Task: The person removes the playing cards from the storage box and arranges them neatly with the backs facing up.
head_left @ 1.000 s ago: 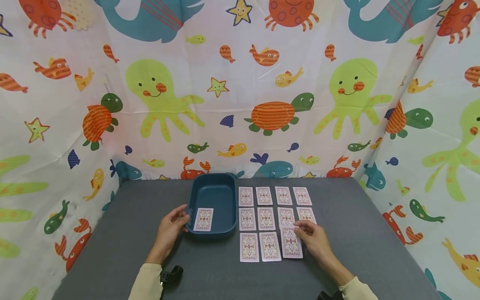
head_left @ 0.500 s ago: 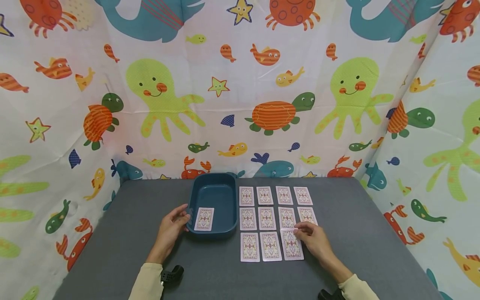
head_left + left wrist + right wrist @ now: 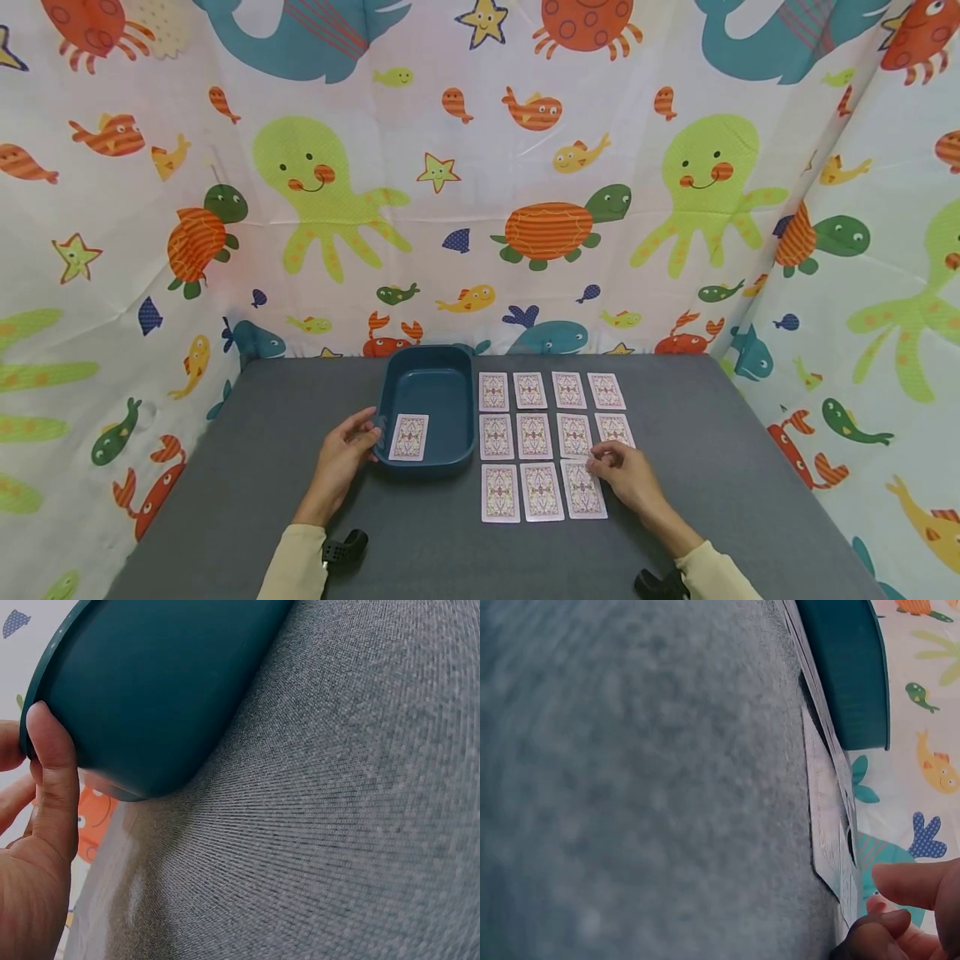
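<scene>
My left hand (image 3: 341, 458) grips the rim of a dark teal plastic tray (image 3: 467, 408). In the left wrist view the thumb (image 3: 54, 742) presses the tray's outer wall, with the fingers across the rim. One playing card (image 3: 408, 437) lies face down inside the tray. To its right, playing cards lie face down in rows. My right hand (image 3: 626, 475) is at the upper right corner of the front row's rightmost card (image 3: 583, 490). The thumb and forefinger stand apart in the right wrist view; whether they touch the card is unclear.
The back row holds several cards (image 3: 568, 390), and the middle row holds several more (image 3: 534, 437). All lie on a grey cloth-covered table (image 3: 420, 542). A sea-animal curtain (image 3: 465, 200) surrounds the table's back and sides.
The front row's rightmost card has slid slightly toward me, off the middle-row card it overlapped, and now lies flatter. My right hand has shifted slightly with it. My left hand stays on the tray.
</scene>
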Demonstrator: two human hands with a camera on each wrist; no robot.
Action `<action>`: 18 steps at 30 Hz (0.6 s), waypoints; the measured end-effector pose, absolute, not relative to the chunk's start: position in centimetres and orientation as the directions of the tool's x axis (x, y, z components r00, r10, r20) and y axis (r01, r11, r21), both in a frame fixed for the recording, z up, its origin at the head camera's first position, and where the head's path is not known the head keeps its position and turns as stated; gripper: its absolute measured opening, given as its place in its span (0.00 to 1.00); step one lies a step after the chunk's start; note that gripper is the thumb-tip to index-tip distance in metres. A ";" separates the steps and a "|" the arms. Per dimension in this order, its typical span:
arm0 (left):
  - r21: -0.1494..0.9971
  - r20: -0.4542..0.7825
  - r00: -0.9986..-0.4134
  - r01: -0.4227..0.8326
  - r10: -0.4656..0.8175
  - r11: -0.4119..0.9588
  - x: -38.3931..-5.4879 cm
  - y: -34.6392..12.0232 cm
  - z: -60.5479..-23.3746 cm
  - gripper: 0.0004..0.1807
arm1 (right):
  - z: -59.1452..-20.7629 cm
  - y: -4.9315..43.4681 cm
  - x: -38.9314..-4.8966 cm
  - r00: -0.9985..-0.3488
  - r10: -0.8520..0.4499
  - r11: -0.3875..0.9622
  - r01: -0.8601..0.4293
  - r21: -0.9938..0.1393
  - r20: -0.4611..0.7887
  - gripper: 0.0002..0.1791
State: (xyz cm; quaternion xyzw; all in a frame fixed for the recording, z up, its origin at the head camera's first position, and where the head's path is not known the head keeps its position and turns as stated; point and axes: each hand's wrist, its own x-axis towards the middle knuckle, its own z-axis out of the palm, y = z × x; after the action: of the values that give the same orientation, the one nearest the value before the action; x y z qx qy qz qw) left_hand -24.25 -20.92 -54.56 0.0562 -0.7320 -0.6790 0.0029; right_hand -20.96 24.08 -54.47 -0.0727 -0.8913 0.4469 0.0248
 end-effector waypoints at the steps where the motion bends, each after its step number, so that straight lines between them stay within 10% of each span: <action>1: 0.994 -0.066 -0.994 -0.073 -0.084 0.075 -24.2 -20.9 -54.5 0.24 | -54.4 24.0 -21.0 -0.988 0.154 0.589 0.111 -0.800 -0.023 0.08; 18: 0.994 -0.073 -0.993 -0.080 -0.093 0.069 -24.3 -20.9 -54.4 0.24 | -50.4 22.9 -20.7 -0.990 0.143 0.473 0.066 -0.879 0.002 0.13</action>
State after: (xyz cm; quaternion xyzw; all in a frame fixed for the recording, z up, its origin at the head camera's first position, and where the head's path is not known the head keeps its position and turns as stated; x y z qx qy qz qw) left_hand -24.26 -20.88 -54.35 0.0590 -0.7311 -0.6797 0.0047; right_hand -20.74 22.92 -50.37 -0.0609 -0.8573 0.5099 0.0374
